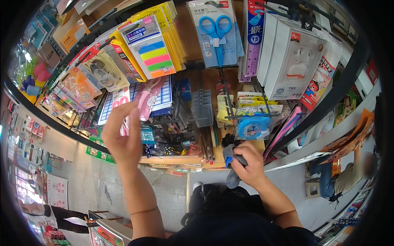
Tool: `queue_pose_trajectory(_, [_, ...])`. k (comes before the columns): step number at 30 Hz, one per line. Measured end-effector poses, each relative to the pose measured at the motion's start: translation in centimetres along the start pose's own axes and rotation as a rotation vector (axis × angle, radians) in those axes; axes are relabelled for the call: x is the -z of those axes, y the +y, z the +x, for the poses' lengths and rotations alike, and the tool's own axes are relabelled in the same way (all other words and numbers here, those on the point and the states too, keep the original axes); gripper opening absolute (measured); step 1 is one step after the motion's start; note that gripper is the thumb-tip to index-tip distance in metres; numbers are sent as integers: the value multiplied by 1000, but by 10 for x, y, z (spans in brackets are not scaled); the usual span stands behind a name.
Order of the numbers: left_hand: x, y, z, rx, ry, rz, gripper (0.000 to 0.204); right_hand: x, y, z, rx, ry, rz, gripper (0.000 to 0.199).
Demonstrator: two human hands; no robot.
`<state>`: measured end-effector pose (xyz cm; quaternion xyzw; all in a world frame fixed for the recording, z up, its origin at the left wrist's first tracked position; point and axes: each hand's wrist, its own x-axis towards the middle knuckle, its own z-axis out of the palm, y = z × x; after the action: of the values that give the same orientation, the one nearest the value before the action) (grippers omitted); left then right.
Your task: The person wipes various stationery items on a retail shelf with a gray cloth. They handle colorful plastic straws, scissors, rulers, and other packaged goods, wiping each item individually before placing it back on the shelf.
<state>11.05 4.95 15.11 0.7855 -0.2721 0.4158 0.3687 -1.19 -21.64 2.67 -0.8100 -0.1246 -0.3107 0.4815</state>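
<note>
Rack (355,65) of hanging goods spreads before me; my right hand (249,164) clenches grey cloth (233,179), while my left hand (122,133), nearer, has half-curled fingers just left of a pink rabbit packet (146,102), its long axis nearly upright; pinched or not, I cannot tell.

1. Between our left hand (122,137) and right hand (250,164) we have open air before the light wooden shelf edge (180,160).
2. Close ahead of our left fingers, a pink rabbit-printed packet (147,102) stands before the blue-and-white gridded sheets (165,92).
3. Above our right hand, thin black metal hooks (246,116) and a round blue plastic-wrapped piece (251,129) crowd us.
4. Farther right, a curved black frame (356,67) limits our sideways passage.
</note>
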Motion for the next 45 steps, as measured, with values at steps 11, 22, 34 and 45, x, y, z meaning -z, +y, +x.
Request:
queue_pose_trajectory(11, [6,-46,-6,382,-9,113,20,3,6,0,-13,13,-16,21])
queue_pose_trajectory(22, [5,-52,-5,443,-55,-147,26,-134,-17,47,-181,-831,431,57])
queue_pose_trajectory(34, [27,-35,16,465,-405,-304,34,-222,-80,86,-253,-1003,1077,27])
queue_pose_trajectory(45, [94,-42,29,184,-559,-149,25,-195,-104,135,-504,-612,1150,33])
